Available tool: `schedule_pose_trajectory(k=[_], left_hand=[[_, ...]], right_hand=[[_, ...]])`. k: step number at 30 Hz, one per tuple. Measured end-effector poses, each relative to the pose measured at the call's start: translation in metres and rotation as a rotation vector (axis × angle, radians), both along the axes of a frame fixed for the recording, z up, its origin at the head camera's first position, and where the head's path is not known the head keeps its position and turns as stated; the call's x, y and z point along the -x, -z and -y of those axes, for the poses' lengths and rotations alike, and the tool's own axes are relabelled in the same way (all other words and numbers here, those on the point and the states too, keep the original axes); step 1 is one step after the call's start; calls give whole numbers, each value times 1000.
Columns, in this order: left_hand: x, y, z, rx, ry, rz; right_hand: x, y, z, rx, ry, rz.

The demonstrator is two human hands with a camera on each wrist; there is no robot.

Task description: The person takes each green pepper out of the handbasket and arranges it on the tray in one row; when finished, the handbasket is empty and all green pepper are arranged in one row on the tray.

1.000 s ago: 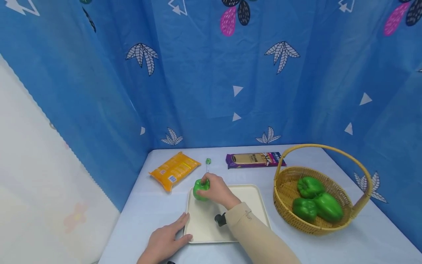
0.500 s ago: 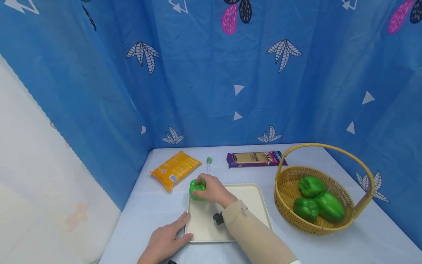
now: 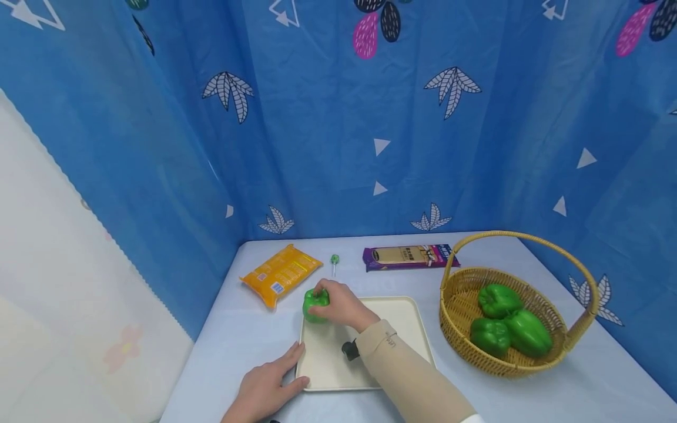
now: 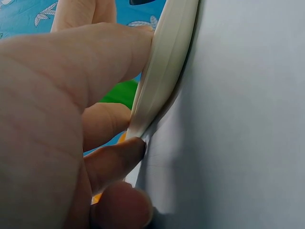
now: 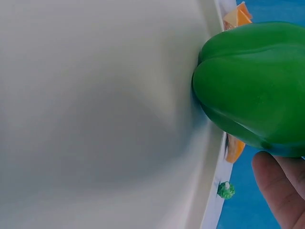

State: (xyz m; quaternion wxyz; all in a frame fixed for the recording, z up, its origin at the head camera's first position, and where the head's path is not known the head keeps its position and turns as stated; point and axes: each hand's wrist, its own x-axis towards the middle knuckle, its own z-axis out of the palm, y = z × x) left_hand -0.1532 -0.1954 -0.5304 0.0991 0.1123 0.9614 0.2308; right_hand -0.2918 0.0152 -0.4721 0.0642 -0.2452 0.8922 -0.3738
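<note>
My right hand (image 3: 341,305) grips a green bell pepper (image 3: 313,306) from above, at the far left corner of a cream square tray (image 3: 338,361). Close up in the right wrist view, the glossy bell pepper (image 5: 252,86) sits right at the tray's rim (image 5: 207,157), with fingertips below it in that picture. My left hand (image 3: 267,382) lies at the tray's near left side. Its fingers reach along the edge and its thumb is at the near corner. In the left wrist view, thumb and fingertips touch the tray's outer wall (image 4: 167,57).
On the right stands a wicker basket (image 3: 449,338) with a tall handle, holding several green bell peppers (image 3: 526,332). Behind the tray lie an orange packet (image 3: 281,275), a small green-topped stick (image 3: 335,259) and a purple packet (image 3: 409,257). Blue curtain (image 3: 328,147) backs the white table.
My right hand has shifted the bell pepper slightly left, towards the tray's far left corner, and then stays nearly still. The left hand keeps its place at the tray's edge.
</note>
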Motion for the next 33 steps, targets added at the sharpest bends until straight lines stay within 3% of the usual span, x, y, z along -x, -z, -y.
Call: schedule_pose_trajectory(k=[13,20,26,30,33], left_hand=[[1,5,-1,10,1,-19],[2,8,-1,32,-8,-10],[3,11,-2,30,-18,11],[4,12,-1,45,-23,1],[5,12,1,50,-28,-2]], right_hand=[[1,0,-3,8,-18,1],[-3,-10,-21,15,17,-9],[-13,-29,-75,88,73,-109],[-20,-54,-129,129,126,-208],[-27,-73,-171,92,199,-264]])
